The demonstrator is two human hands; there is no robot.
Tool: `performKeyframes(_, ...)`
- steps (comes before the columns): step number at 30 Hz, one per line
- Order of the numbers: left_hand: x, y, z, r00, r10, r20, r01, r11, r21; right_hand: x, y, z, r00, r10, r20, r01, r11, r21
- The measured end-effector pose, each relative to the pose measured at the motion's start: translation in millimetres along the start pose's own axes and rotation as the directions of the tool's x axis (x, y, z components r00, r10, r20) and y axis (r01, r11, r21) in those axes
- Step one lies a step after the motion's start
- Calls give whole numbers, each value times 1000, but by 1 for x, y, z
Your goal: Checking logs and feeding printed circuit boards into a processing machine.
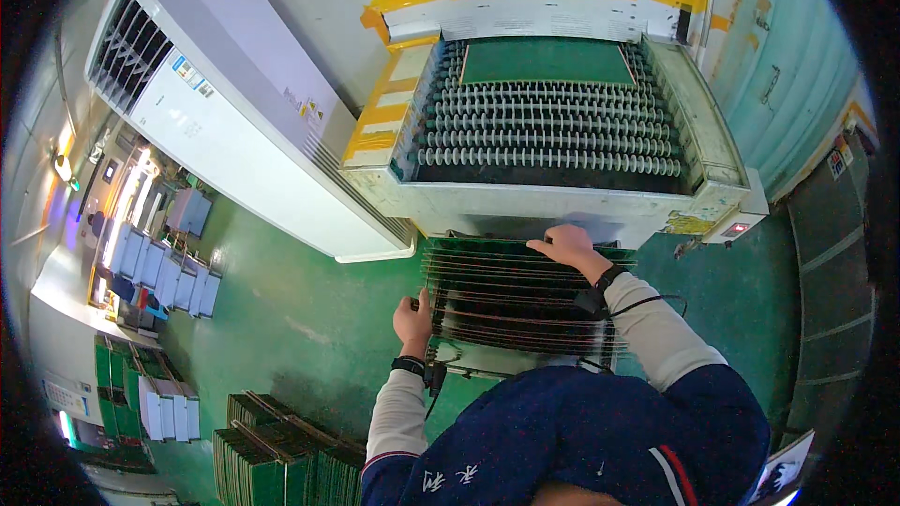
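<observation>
The person's right hand [565, 246] is over the far side of the rack [492, 361], right of its middle, fingers bent and thumb stretched leftward; from where I stand I can't tell whether it grips a board. The left hand [411, 323] is at the rack's left edge, thumb up and fingers curled in, and its hold is just as hard to make out. Between and around the two hands, thin green boards [516, 267] stand on edge in a row running from the rack's far edge toward its near one. A black band sits on each wrist.

Just beyond the rack is a roller machine [553, 190], another green board [548, 63] lying flat on its rollers [553, 122] against the far edge. A tall white air conditioner [234, 131] flanks its left side. Down to the person's left, more boards [272, 464] stand packed together on the green floor [323, 295].
</observation>
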State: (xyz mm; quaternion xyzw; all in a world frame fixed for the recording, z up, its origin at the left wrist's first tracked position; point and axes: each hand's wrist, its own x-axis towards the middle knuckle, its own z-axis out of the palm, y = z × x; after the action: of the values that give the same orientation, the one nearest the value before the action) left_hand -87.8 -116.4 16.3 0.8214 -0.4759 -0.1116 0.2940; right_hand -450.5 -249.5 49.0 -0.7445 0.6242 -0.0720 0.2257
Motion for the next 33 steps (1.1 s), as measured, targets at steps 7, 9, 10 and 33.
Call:
performKeyframes(7, 0, 8, -5, 999, -33, 29, 32, 999, 45, 0, 2, 0, 1000, -2, -1, 2, 1000, 0)
performKeyframes(9, 1, 7, -6, 998, -45, 42, 43, 998, 42, 0, 0, -2, 1000, -3, 18, 3, 1000, 7)
performKeyframes(10, 1, 6, -6, 997, -51, 49, 49, 998, 40, -1, -1, -4, 999, 1, 37, -1, 1000, 14)
performKeyframes(33, 0, 6, -5, 999, -28, 23, 27, 998, 53, -3, -4, -9, 998, 13, 61, -15, 999, 28)
